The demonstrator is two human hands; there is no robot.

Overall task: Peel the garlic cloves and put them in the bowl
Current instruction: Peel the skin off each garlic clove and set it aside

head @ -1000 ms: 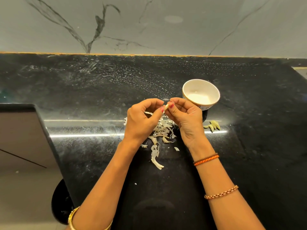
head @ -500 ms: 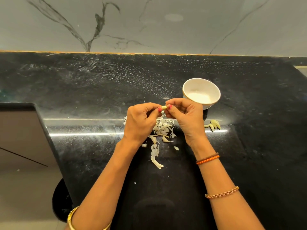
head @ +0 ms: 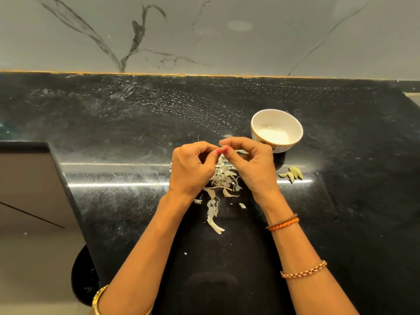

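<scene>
Now your left hand (head: 191, 167) and right hand (head: 250, 164) meet fingertip to fingertip above the peel pile (head: 223, 178), fingers curled; whatever they pinch is hidden. Bowl (head: 293, 142) just beside your right hand.

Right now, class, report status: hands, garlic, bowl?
Left hand and right hand pinch something tiny together, clove hidden by fingers. Bowl just beyond. Peelings below hands; nothing blocking.

A home kitchen: a shiny black stone counter (head: 136, 123) against a grey marble wall (head: 204, 35), with a small white bowl (head: 293, 123) and garlic peels (head: 223, 178)
</scene>
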